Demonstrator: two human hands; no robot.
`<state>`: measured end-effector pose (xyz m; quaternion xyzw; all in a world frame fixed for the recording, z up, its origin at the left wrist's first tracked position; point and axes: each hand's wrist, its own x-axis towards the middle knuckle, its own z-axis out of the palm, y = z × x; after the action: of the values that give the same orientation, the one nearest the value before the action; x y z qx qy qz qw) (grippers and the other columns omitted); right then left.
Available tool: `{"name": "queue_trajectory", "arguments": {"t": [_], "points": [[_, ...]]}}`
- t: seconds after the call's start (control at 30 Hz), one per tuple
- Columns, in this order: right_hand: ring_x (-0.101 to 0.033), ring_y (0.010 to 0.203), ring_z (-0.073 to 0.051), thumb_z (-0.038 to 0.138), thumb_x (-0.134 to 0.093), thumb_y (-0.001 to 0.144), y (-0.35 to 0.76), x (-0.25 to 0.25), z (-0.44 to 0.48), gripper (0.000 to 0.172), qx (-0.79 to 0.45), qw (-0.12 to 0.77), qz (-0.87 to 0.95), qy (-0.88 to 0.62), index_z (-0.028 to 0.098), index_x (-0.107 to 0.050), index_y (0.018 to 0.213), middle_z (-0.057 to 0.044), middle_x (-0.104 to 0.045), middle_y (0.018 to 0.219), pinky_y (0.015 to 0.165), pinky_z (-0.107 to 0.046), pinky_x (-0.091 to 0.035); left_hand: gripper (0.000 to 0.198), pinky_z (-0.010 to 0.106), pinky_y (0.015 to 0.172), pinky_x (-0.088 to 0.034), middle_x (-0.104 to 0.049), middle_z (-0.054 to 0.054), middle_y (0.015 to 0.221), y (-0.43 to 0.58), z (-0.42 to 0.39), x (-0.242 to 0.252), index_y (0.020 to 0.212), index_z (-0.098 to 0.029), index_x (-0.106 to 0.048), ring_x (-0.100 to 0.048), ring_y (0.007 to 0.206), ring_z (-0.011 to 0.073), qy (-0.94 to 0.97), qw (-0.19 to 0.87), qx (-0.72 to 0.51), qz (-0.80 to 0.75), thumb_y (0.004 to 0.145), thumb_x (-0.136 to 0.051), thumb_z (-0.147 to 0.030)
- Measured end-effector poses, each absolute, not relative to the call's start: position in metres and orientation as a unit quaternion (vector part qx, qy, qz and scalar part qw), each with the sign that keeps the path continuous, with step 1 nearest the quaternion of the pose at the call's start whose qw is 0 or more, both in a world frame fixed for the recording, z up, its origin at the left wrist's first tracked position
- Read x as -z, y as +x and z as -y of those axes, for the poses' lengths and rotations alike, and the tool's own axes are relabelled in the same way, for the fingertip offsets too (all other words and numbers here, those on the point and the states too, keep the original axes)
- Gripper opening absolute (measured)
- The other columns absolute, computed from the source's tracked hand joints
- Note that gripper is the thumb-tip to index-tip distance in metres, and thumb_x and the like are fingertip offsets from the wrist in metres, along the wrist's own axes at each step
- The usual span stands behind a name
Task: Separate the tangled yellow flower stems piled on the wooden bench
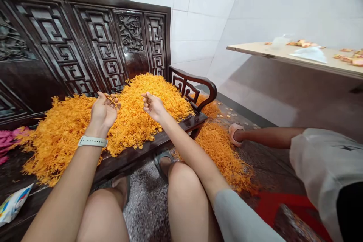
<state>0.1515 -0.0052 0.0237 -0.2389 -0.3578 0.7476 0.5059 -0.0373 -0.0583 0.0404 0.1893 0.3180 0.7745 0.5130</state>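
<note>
A heap of orange, branching plastic-looking pieces [136,121] is spread over the seat of a dark carved wooden bench [127,160]. Above the heap, my left hand [103,113], with a pale watch strap at the wrist, holds one thin orange branching piece [112,101] between thumb and fingers. My right hand [153,106] hovers a short way to the right, over the same heap. Its fingers are curled in a pinch, and whatever lies between them is hidden or too small to name.
More orange pieces [224,155] lie on the floor beyond the bench's armrest [208,83]. Another person's leg [266,138] is at the right. A wall-side table [249,48] bears small items. Pink pieces [8,140] and a white packet [14,204] sit at the left.
</note>
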Motion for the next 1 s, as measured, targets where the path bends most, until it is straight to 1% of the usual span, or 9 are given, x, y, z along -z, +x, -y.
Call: {"name": "queue_trajectory", "arguments": {"t": [0.17,0.27,0.33,0.37,0.47,0.53,0.63,0.83,1.0], "points": [[-0.056,0.068,-0.009,0.029,-0.067,0.1,0.148,-0.013,0.004,0.016,-0.601,0.424,0.604,-0.309,0.015,-0.075,0.103,-0.004,-0.071,0.092,0.061,-0.021,-0.042,0.036,0.023,0.061,-0.049,-0.058,-0.004,0.068,-0.038,0.062,-0.05,0.08,-0.021,-0.053,-0.055,0.057,0.0097,0.193,0.518,-0.789,-0.266,0.101,-0.072,-0.043],[-0.065,0.116,-0.024,0.04,-0.083,0.09,0.145,-0.001,0.002,0.043,-0.406,0.319,0.81,-0.279,0.017,-0.076,0.125,-0.013,-0.072,0.131,0.097,-0.036,-0.052,0.041,0.022,0.054,-0.043,-0.047,-0.006,0.059,-0.041,0.064,-0.057,0.077,-0.021,-0.05,-0.045,0.048,0.0084,0.195,0.519,-0.802,-0.223,0.104,-0.067,-0.047],[-0.055,0.137,-0.035,0.049,-0.087,0.085,0.142,0.008,0.002,0.065,-0.292,0.253,0.886,-0.258,0.017,-0.07,0.139,-0.018,-0.065,0.145,0.115,-0.049,-0.042,0.042,0.022,0.052,-0.041,-0.042,-0.006,0.055,-0.044,0.067,-0.063,0.075,-0.021,-0.049,-0.041,0.045,0.0081,0.2,0.513,-0.811,-0.197,0.106,-0.063,-0.045],[-0.054,0.138,-0.037,0.051,-0.084,0.088,0.14,0.013,0.002,0.065,-0.25,0.231,0.904,-0.259,0.017,-0.069,0.141,-0.019,-0.064,0.146,0.117,-0.052,-0.039,0.042,0.022,0.052,-0.042,-0.041,-0.006,0.054,-0.045,0.068,-0.066,0.074,-0.021,-0.049,-0.04,0.044,0.0081,0.205,0.509,-0.814,-0.189,0.108,-0.06,-0.044],[-0.064,0.117,-0.032,0.05,-0.066,0.103,0.133,0.021,0.0,0.039,-0.187,0.226,0.914,-0.281,0.016,-0.076,0.12,-0.016,-0.074,0.124,0.104,-0.045,-0.043,0.043,0.023,0.051,-0.042,-0.039,-0.005,0.052,-0.048,0.072,-0.074,0.072,-0.022,-0.05,-0.038,0.044,0.0088,0.23,0.495,-0.816,-0.192,0.108,-0.058,-0.044],[-0.065,0.093,-0.024,0.051,-0.054,0.108,0.129,0.021,-0.001,0.041,-0.191,0.264,0.896,-0.302,0.017,-0.074,0.098,-0.01,-0.075,0.097,0.086,-0.036,-0.043,0.043,0.024,0.05,-0.041,-0.042,-0.004,0.053,-0.05,0.075,-0.078,0.072,-0.023,-0.051,-0.038,0.045,0.0097,0.257,0.481,-0.811,-0.209,0.107,-0.059,-0.046],[-0.053,0.07,-0.018,0.058,-0.049,0.109,0.129,0.016,-0.003,0.048,-0.226,0.352,0.849,-0.322,0.02,-0.06,0.082,-0.002,-0.06,0.072,0.071,-0.032,-0.035,0.043,0.027,0.049,-0.039,-0.051,-0.001,0.059,-0.051,0.077,-0.08,0.072,-0.024,-0.054,-0.04,0.047,0.0108,0.309,0.452,-0.802,-0.238,0.104,-0.061,-0.052],[-0.043,0.062,-0.014,0.073,-0.044,0.105,0.131,0.004,0.001,0.057,-0.278,0.507,0.749,-0.324,0.024,-0.045,0.078,0.002,-0.046,0.066,0.065,-0.031,-0.033,0.046,0.029,0.044,-0.02,-0.065,0.003,0.082,-0.038,0.073,-0.065,0.078,-0.021,-0.063,-0.028,0.047,0.007,0.428,0.382,-0.714,-0.402,0.099,-0.064,-0.062],[-0.039,0.065,-0.013,0.079,-0.041,0.103,0.13,-0.007,0.004,0.061,-0.237,0.604,0.68,-0.342,0.024,-0.039,0.076,0.002,-0.04,0.068,0.065,-0.031,-0.034,0.044,0.029,0.055,-0.032,-0.066,0.005,0.079,-0.018,0.074,-0.045,0.08,-0.018,-0.068,-0.046,0.059,0.0115,0.649,0.313,-0.451,-0.526,0.093,-0.074,-0.059]]}}
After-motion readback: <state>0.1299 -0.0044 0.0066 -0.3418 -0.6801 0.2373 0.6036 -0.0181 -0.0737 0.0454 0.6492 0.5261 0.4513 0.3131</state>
